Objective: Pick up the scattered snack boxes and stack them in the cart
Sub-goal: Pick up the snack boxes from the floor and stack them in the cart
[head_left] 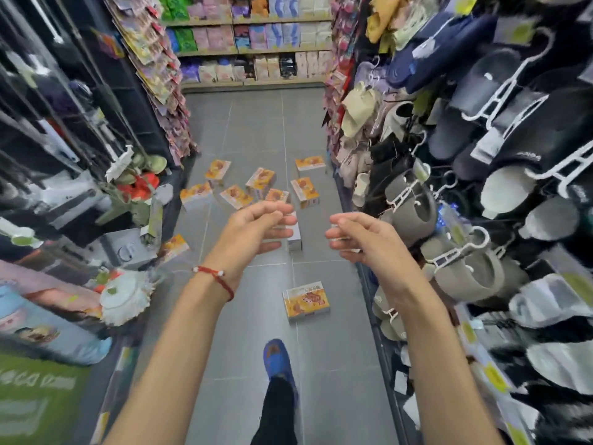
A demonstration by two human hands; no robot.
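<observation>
Head view: ten snack boxes (305, 300) lie scattered on the aisle floor (256, 123), seven clustered far ahead, one at the floor's left edge and two nearer. Left hand (256, 226) and right hand (362, 236) hover above them, both empty with fingers loosely curled.

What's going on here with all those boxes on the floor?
A person stands in a shop aisle, the left hand and the right hand held out in front, both holding nothing. Flat orange-and-yellow cardboard snack boxes lie scattered on the grey tiled floor. The nearest box lies just ahead of a blue shoe. None is picked up yet, and no cart shows.
</observation>
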